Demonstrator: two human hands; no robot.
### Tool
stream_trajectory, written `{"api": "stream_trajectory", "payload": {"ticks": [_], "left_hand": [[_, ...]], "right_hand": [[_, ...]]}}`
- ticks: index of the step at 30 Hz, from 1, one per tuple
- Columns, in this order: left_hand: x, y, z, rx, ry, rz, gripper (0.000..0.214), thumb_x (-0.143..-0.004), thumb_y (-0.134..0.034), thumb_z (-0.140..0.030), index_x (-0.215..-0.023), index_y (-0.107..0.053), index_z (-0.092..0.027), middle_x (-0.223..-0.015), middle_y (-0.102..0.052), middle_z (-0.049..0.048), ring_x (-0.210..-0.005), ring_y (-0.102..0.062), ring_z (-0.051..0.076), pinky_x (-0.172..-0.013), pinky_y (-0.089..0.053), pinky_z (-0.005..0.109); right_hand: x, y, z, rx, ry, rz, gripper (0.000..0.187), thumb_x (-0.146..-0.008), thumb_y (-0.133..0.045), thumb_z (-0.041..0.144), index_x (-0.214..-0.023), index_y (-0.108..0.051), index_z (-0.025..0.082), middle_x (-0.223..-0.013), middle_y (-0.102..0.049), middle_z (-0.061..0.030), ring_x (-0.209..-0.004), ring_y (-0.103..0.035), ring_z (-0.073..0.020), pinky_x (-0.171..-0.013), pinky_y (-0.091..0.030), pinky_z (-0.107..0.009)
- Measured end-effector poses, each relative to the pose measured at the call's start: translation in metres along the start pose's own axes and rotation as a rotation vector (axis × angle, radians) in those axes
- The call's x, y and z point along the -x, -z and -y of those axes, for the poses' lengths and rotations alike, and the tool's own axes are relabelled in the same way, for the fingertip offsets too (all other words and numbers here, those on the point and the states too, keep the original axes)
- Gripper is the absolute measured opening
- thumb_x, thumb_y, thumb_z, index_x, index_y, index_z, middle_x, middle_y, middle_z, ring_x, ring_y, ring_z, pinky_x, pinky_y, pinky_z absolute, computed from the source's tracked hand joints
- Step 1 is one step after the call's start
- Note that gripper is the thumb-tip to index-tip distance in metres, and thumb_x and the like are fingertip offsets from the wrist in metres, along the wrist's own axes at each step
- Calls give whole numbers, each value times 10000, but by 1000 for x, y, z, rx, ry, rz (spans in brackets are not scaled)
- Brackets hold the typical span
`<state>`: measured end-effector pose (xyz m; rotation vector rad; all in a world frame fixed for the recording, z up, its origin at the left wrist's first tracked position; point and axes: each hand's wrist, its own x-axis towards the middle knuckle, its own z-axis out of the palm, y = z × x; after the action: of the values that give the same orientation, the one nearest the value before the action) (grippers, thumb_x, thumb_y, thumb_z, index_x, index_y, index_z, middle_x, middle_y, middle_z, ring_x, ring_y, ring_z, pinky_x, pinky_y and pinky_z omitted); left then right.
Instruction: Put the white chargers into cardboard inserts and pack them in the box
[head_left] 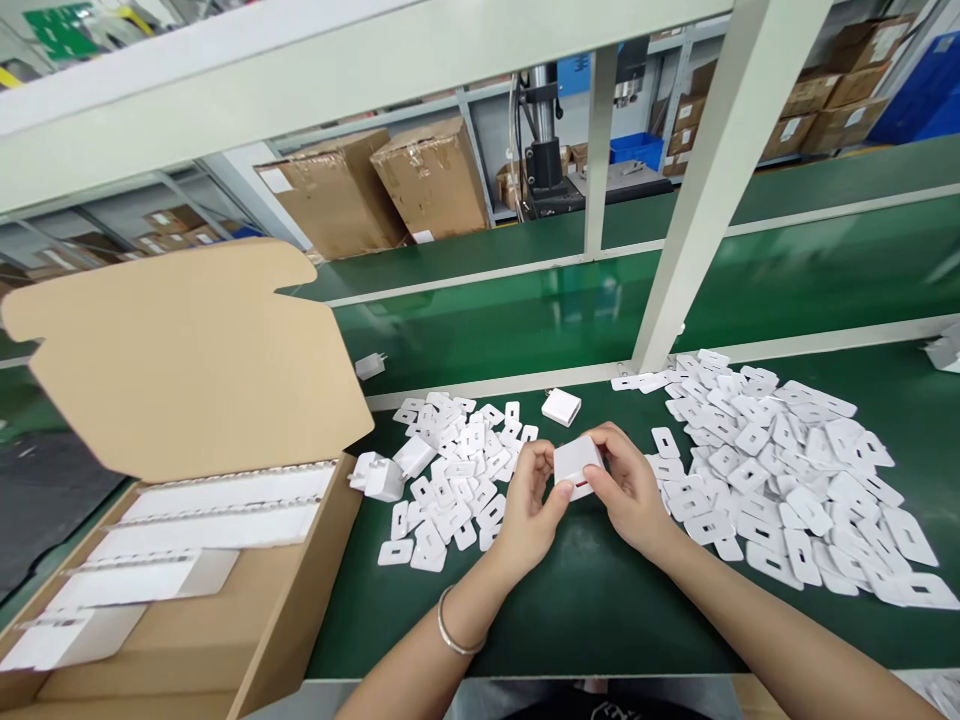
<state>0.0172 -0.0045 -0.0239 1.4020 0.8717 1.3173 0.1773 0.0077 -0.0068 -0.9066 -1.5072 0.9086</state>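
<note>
Both of my hands hold one small white charger block [576, 462] above the green bench [600, 600]. My left hand [531, 500] grips its left side with curled fingers, a metal bangle on that wrist. My right hand [628, 482] pinches its right side and top. A red mark shows on the block's lower edge. Another white charger block [562, 406] lies just behind my hands. Two more white chargers [382, 474] lie to the left, next to a small heap of white tabbed stickers [457, 465].
A big heap of white stickers [787, 470] covers the bench at right. An open cardboard box [172, 590] with white rows inside stands at left, its flap raised. A white frame post [712, 190] rises behind, with a green conveyor [525, 320] and stacked cartons beyond.
</note>
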Motion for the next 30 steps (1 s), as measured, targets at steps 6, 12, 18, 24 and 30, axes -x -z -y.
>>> {"api": "stream_trajectory", "payload": {"ticks": [6,12,18,24,30], "left_hand": [[-3,-6,-1,2,15,-37,379,-994,-633,-597,-1069,-539,-239,-940,-503,8,-867,-522,167,-797,-462,293],[-4,-8,1,0,34,-59,400,-985,-630,-622,-1039,-533,-238,-902,-469,-3,-826,-485,164,-757,-441,286],[-5,-8,1,-18,40,-80,436,-969,-631,-655,-1031,-532,-235,-893,-474,-4,-814,-491,162,-746,-444,285],[-8,-5,1,12,50,-27,433,-987,-626,-626,-1172,-504,-255,-933,-571,8,-865,-590,182,-794,-479,315],[-9,-1,1,-116,8,-35,482,-1023,-540,-642,-1295,-586,-247,-1049,-639,61,-850,-616,196,-807,-509,359]], "right_hand": [[-1,-2,-1,1,-44,-41,198,-992,-617,428,-939,-612,237,-861,-499,-4,-762,-470,-197,-697,-374,-357],[0,-8,-6,1,-87,-90,204,-992,-605,419,-905,-589,234,-850,-495,-2,-752,-475,-191,-687,-384,-354],[0,-9,-7,7,-96,-94,253,-988,-610,464,-886,-573,236,-846,-503,-2,-747,-484,-187,-672,-392,-344],[-3,-5,-8,31,-119,-83,385,-998,-595,613,-902,-578,240,-827,-492,9,-731,-478,-182,-673,-398,-338],[-6,3,1,35,-91,32,498,-1055,-420,692,-951,-604,242,-883,-587,-19,-792,-553,-206,-736,-441,-362]]}}
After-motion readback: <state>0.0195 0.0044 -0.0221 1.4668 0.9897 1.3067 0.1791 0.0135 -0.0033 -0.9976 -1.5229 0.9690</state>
